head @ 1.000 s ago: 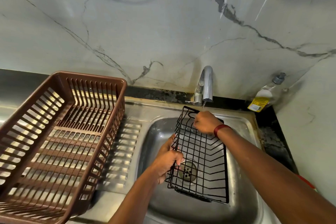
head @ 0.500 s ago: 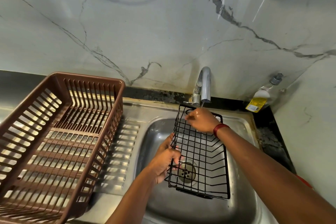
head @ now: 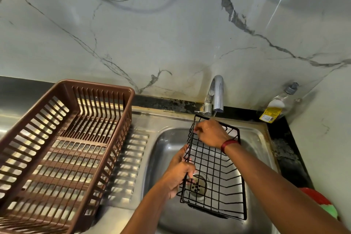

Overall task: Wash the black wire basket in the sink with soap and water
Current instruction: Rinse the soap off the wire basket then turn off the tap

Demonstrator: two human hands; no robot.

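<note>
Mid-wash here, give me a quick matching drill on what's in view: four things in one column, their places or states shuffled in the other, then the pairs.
Things:
1. black wire basket
2. brown plastic crate
3. soap bottle
4. faucet

Places or states:
A. leans in the back right corner of the counter
B. held over the sink by the left hand and right hand
C. stands at the wall, spout above the basket's far end
D. sits on the drainboard left of the sink

Pairs: 1-B, 2-D, 3-A, 4-C

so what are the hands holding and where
Both grip the black wire basket: left hand on its left rim, right hand at the far end.
</note>
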